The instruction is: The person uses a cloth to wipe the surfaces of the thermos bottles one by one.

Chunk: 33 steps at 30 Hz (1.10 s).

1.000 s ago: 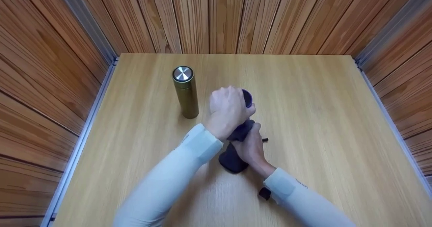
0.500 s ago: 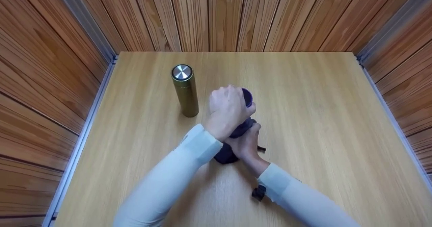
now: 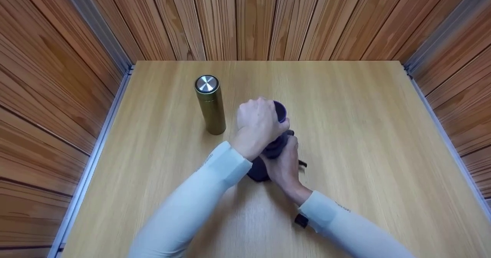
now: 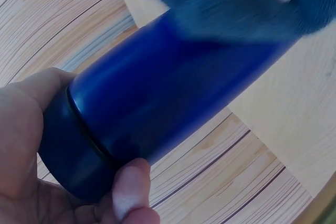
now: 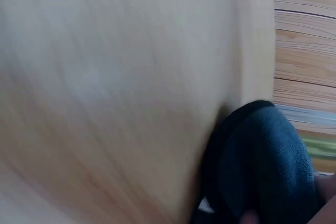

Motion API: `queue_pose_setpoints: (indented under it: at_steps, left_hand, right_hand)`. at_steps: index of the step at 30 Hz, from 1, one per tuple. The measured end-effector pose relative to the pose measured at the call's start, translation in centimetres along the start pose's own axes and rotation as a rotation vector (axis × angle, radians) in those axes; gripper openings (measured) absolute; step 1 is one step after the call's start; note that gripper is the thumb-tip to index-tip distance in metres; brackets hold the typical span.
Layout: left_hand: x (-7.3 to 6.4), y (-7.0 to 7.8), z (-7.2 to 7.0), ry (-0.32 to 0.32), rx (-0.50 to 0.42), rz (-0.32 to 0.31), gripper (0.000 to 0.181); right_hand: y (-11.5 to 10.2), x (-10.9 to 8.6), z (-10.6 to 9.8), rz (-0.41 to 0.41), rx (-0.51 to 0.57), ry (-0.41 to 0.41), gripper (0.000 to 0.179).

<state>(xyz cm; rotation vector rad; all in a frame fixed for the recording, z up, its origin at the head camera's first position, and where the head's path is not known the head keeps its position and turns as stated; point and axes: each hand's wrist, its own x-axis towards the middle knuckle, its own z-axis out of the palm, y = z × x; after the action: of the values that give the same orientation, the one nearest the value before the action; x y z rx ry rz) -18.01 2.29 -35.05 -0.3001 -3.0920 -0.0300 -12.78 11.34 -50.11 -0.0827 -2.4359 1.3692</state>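
Observation:
A blue-purple cylindrical bottle (image 3: 281, 110) is held at a slant above the table; the left wrist view shows its smooth body (image 4: 157, 82) and a dark end section. My left hand (image 3: 257, 123) grips that end section, thumb and fingers around it. A dark fuzzy cloth (image 3: 274, 149) wraps the bottle further along, and my right hand (image 3: 284, 166) holds it against the bottle's side. One loose part of the cloth hangs below, partly behind the right hand. In the right wrist view the cloth (image 5: 278, 166) bulges at the lower right.
A gold-brown bottle (image 3: 211, 106) with a silver-topped lid stands upright on the wooden table (image 3: 356, 116), left of my hands. Wood-plank walls with grey metal corner strips enclose the back and both sides. A small black device (image 3: 301, 220) is at the right cuff.
My right hand shifts slightly left, then back right with the cloth along the bottle. The cloth's hanging part now reaches less far down. My left hand stays nearly still.

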Motion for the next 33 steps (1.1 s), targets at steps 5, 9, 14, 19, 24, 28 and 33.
queue_pose_setpoints:
  at_steps: [5, 9, 14, 19, 24, 28, 33]
  left_hand:
    - [-0.1, -0.3, 0.0, 0.010, -0.015, 0.002, 0.066]
    - [-0.2, -0.5, 0.1, 0.028, -0.037, 0.010, 0.069]
    - [-0.3, -1.0, 0.3, 0.059, -0.073, 0.031, 0.070]
    - [-0.4, -1.5, 0.6, 0.081, -0.149, 0.047, 0.073]
    - [-0.5, -1.9, 1.0, 0.066, -0.201, 0.027, 0.081]
    - [-0.7, -2.0, 1.5, 0.097, -0.226, 0.023, 0.082]
    - [-0.9, -2.1, 2.3, 0.179, -0.251, 0.034, 0.078]
  right_hand:
    - [-0.6, 0.2, -0.8, -0.124, -0.001, 0.079, 0.076]
    - [-0.6, 0.7, -1.4, -0.231, 0.042, 0.101, 0.075]
    - [-0.2, 1.5, -2.2, -0.282, 0.133, 0.042, 0.074]
    - [0.8, 2.6, -3.3, -0.274, 0.273, -0.064, 0.069]
    - [2.0, 3.7, -4.3, -0.204, 0.429, -0.171, 0.060]
    - [2.2, 4.4, -5.3, -0.122, 0.552, -0.233, 0.052]
    - [2.2, 5.3, -6.9, -0.113, 0.616, -0.297, 0.046]
